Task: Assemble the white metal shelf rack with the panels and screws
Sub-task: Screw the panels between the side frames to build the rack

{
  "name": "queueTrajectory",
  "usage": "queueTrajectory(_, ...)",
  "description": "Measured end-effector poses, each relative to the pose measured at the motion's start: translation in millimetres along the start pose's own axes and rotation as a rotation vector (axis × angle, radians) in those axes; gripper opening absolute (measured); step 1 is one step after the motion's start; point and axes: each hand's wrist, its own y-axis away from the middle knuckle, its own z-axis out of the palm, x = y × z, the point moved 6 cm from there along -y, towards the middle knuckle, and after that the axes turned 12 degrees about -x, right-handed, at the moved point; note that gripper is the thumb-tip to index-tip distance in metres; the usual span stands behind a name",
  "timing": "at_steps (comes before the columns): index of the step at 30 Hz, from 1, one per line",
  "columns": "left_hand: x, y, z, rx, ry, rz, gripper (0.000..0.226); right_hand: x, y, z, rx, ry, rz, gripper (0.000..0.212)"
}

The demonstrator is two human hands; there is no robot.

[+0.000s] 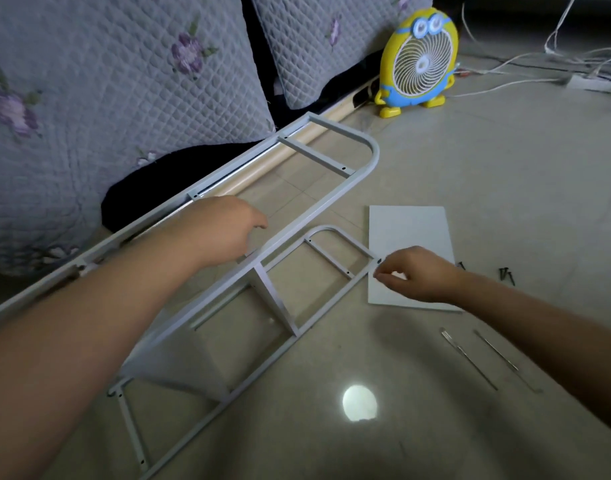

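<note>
Now | tiled floor (487, 161) beside quilted cover (89, 81) | left hand (224, 230) grip unclear | right hand (418, 275) grip pinches frame (334, 303)

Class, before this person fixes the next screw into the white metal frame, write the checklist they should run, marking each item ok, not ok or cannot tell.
1. Fingers of the right hand at the screw hole in the nearer white metal side frame: ok.
2. Screw pinched in those fingers: cannot tell.
3. Left hand gripping the upright white shelf panel: cannot tell, its fingers are hidden.
4. Spare black screws within reach on the floor: ok.
5. Driving tool in hand: not ok; two thin metal tools lie on the floor.
</note>
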Motion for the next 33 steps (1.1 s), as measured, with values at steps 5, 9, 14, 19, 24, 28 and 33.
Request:
queueTrajectory(5,56,9,-23,0.643,0.113,0.190,0.049,74,31,19,-0.207,0.131,0.239,0.026)
queueTrajectory(9,146,-5,3,0.709,-0.080,0.378,0.024,133,67,44,-0.321,0.164,0.449,0.030)
queueTrajectory(14,233,-38,90,0.138,-0.086,0.358,0.024,186,115,92,-0.387,0.174,0.646,0.025)
queueTrajectory(19,253,-56,169,-0.142,0.097,0.293,0.029,202,127,113,-0.282,0.151,0.699,0.023)
queueTrajectory(24,242,-83,213,-0.251,0.260,0.204,0.067,222,115,97,-0.051,0.043,0.780,0.024)
queueTrajectory(28,234,-79,252,-0.428,0.231,0.185,0.089,241,117,96,0.071,-0.025,0.909,0.025)
queueTrajectory(33,231,-71,262,-0.419,0.246,0.214,0.094,241,116,104,0.103,-0.038,0.883,0.019)
